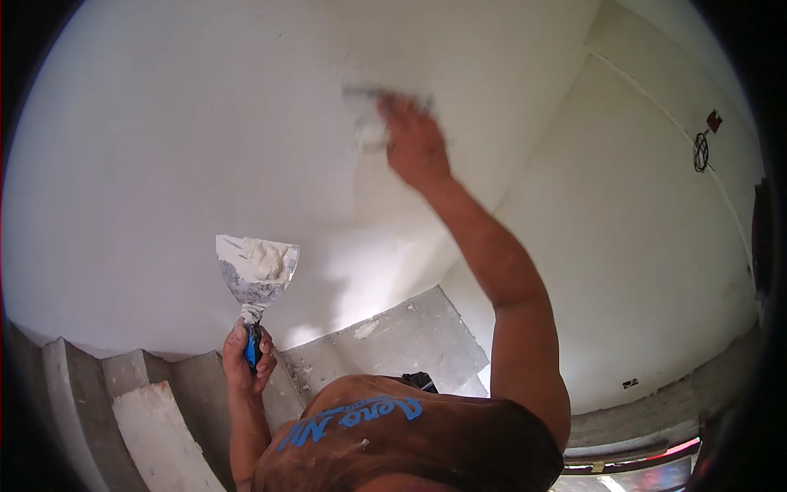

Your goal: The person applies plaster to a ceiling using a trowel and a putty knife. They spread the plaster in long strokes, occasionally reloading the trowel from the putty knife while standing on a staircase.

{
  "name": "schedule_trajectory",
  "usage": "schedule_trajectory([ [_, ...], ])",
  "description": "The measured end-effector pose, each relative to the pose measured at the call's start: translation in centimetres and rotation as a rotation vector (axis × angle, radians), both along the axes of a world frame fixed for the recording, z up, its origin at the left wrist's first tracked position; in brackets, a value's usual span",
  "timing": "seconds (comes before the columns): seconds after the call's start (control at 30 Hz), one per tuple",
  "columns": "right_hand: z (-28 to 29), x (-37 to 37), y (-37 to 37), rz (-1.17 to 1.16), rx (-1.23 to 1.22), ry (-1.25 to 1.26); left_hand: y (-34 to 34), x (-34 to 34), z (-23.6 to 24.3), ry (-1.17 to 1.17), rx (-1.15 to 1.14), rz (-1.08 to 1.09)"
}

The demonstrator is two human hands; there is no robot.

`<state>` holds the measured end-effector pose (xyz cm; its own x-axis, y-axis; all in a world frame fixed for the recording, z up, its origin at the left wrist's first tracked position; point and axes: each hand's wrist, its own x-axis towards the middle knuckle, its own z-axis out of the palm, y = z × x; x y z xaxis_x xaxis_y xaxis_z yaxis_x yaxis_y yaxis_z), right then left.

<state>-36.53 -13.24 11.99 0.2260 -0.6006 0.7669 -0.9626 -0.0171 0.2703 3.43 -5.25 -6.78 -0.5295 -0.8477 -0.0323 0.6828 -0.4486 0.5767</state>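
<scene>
Scraper (252, 290) w/ paste (266, 259) in L hand (238, 361)

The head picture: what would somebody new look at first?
Probably the putty knife in the left hand, blade up and loaded with white paste, left of centre. Next, the right hand with a blurred tool, before the pale wall at upper middle. Grey steps fill the lower left.

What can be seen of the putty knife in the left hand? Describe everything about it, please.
The putty knife has a broad, fan-shaped blade, grey and metallic-looking where bare, with a lump of white paste on its upper part. More paste smears the neck. The left hand grips the black and blue handle, partly hiding it. In the picture the knife points up, left of centre, with the white wall behind; whether it touches the wall is unclear.
</scene>
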Motion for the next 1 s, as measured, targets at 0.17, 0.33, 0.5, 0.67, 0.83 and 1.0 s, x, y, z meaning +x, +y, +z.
schedule_trajectory([
  [0.17,14.7,3.0,-2.4,-0.113,-0.252,0.204,0.3,0.5,-0.1,0.003,0.02,-0.024],
  [0.33,11.3,1.9,-5.0,-0.068,-0.197,0.074,0.4,0.3,-0.6,0.0,0.019,0.001],
  [0.5,-8.1,0.5,-3.0,-0.1,-0.112,-0.028,0.0,0.3,-0.1,-0.031,0.003,0.002],
  [0.67,-16.8,3.8,3.7,0.01,0.088,-0.19,-0.7,0.0,0.9,-0.171,-0.107,0.048],
  [0.83,-17.9,4.9,8.2,0.793,0.124,-2.369,-2.5,-1.9,0.4,-0.374,-0.41,0.14],
  [1.0,-20.9,9.7,10.3,0.991,0.401,-2.622,-2.8,-2.7,-1.9,-0.604,-0.8,0.256],
])
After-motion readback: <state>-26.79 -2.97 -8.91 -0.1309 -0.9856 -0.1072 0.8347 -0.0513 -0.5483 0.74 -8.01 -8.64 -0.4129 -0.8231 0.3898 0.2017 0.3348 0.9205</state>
